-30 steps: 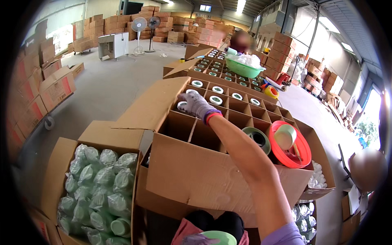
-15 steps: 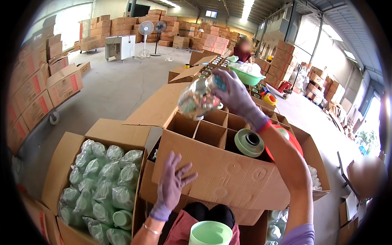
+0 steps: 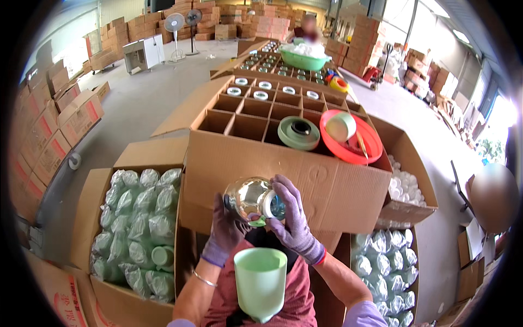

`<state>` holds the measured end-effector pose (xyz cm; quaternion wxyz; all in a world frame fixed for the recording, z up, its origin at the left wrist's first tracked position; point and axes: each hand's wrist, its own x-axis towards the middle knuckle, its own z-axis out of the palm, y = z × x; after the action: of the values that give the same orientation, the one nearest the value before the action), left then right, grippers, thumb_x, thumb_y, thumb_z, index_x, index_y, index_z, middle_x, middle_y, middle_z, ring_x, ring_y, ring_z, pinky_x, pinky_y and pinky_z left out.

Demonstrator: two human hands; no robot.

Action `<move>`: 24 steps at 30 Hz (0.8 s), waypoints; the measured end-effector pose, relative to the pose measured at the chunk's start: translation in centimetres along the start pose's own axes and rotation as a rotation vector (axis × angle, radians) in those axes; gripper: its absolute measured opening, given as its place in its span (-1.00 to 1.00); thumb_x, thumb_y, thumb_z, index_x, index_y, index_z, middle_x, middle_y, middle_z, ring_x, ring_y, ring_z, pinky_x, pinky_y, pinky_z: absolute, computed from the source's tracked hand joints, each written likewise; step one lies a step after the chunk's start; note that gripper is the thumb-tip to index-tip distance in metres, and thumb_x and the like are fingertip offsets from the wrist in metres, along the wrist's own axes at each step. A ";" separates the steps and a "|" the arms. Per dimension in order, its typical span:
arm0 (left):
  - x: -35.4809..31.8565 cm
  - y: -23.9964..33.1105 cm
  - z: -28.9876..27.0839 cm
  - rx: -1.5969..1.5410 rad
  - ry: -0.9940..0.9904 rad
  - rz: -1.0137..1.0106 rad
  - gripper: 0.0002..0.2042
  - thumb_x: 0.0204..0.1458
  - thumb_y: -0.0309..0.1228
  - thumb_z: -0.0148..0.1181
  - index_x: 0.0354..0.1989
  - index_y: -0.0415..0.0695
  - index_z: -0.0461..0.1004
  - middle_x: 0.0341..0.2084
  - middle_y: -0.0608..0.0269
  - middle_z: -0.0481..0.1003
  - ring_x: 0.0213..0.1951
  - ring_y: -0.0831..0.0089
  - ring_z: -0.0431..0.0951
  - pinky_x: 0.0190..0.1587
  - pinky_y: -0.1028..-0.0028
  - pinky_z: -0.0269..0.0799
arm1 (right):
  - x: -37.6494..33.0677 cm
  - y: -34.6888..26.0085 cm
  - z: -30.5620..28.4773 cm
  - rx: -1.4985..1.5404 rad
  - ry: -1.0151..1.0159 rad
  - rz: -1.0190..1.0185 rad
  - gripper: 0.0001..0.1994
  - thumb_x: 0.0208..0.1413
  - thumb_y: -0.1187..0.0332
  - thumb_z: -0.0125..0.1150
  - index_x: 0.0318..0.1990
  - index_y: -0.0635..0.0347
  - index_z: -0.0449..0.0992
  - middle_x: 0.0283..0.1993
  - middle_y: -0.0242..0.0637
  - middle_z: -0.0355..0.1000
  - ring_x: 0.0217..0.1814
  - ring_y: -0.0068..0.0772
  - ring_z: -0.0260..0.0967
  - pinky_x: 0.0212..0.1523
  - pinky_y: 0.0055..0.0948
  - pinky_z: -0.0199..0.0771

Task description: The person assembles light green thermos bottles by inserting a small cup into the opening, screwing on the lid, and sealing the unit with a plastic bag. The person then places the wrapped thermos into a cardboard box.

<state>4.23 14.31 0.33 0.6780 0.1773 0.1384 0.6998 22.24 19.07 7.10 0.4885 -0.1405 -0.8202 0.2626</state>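
A shiny, mirror-like glass flask point(image 3: 245, 195) lies on its side between my hands, above my lap and in front of the divided carton point(image 3: 261, 180). My left hand point(image 3: 224, 231), in a purple glove, cups the rounded body from the left and below. At the other end my right hand point(image 3: 297, 226), gloved alike, grips the neck, which has a white ring and a bluish mouth. Below them a pale green plastic cup-shaped part point(image 3: 260, 286) rests upright at my lap, touched by neither hand.
On the carton sit a green round part point(image 3: 298, 133) and a red bowl point(image 3: 351, 150). White-ringed necks show in its far cells. Open boxes of bagged green parts point(image 3: 136, 229) and bagged pieces point(image 3: 384, 272) flank me. Beyond, a person point(image 3: 308, 30) is behind a green basin point(image 3: 302, 59).
My right hand has brought the flask from above the divided carton down toward my lap. My left hand, earlier empty with fingers spread, now holds its body. The view has tilted down.
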 end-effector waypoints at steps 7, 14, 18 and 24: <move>-1.3 2.6 -3.6 0.384 0.050 -0.021 -0.42 0.27 0.04 -0.12 0.28 -0.16 0.30 0.18 0.16 0.40 0.22 0.30 0.37 0.30 0.26 0.25 | -8.7 -1.3 -2.6 0.174 -0.145 0.277 -0.26 0.11 0.04 0.33 0.31 0.35 0.22 0.41 0.11 0.04 0.47 0.08 0.04 0.40 -0.14 0.12; -7.9 4.1 -0.7 1.115 -0.019 0.034 -0.27 0.07 -0.11 0.18 0.35 -0.29 0.17 0.19 0.12 0.35 0.23 0.34 0.30 0.33 0.38 0.12 | -21.0 -5.2 -2.2 0.188 -0.134 0.528 -0.37 0.11 0.27 0.28 0.29 0.39 0.25 0.35 0.10 0.17 0.43 0.09 0.12 0.40 -0.14 0.12; -17.3 3.6 -3.6 0.994 0.148 0.023 -0.19 0.02 -0.11 0.22 0.38 -0.32 0.09 0.31 0.06 0.23 0.33 0.26 0.24 0.38 0.35 0.08 | -26.9 -9.6 0.4 0.047 -0.226 0.439 -0.31 0.15 0.07 0.27 0.28 0.39 0.24 0.33 0.14 0.16 0.42 0.18 0.09 0.40 0.06 0.02; -25.7 0.8 -11.4 0.767 0.455 -0.021 -0.39 0.12 -0.32 0.22 0.32 -0.25 0.19 0.21 0.14 0.35 0.24 0.32 0.37 0.27 0.34 0.30 | -20.1 -10.2 3.1 0.437 -0.093 0.555 -0.19 0.22 -0.21 0.02 0.30 0.43 0.17 0.31 0.13 0.16 0.39 0.12 0.12 0.38 -0.13 0.09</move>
<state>-0.98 -10.87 -11.13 0.5227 0.2561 0.5354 0.6120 29.53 0.00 -2.86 0.3792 -0.2380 -0.6966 0.5606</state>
